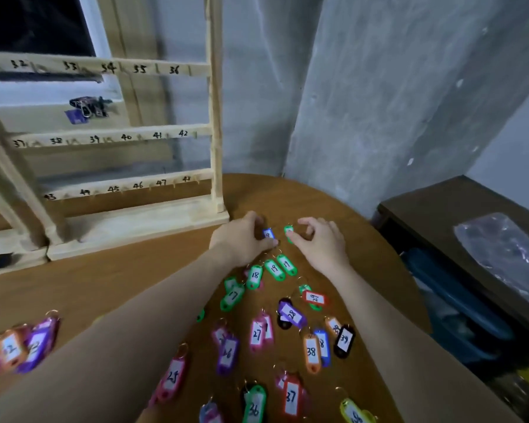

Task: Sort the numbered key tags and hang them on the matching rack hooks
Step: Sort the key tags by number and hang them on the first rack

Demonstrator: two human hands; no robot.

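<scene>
Together on the round wooden table (364,239), the numbered key tags lay in loose groups. At the far end of them, a blue tag (268,233) was pinched by the curled fingers of the left hand (242,239), and a green tag (289,232) was pinched between thumb and fingers of the right hand (319,241). Both hands were low over the table, near each other but not touching, each one closed on its own tag. The number on these two tags was too blurred to read.

Just before the hands lay a row of green tags: two marked 19 (280,267), one marked 18 (254,276) and one marked 17 (232,297). Nearer to the person were a red tag 29 (314,298), a purple tag 28 (292,314), a pink tag 27 (257,334), an orange tag 38 (311,352), a black tag 39 (344,340) and a red tag 37 (291,398). More tags, orange and purple, lay well apart at the left edge (22,346).

Behind the hands stood the wooden rack (216,132), upright on its base, with bars numbered 32 to 36, 37 to 42 and 43 to 48. No tag was visible on these hooks. Right of the table stood a dark cabinet (440,203) with a plastic bag (501,251) on top.
</scene>
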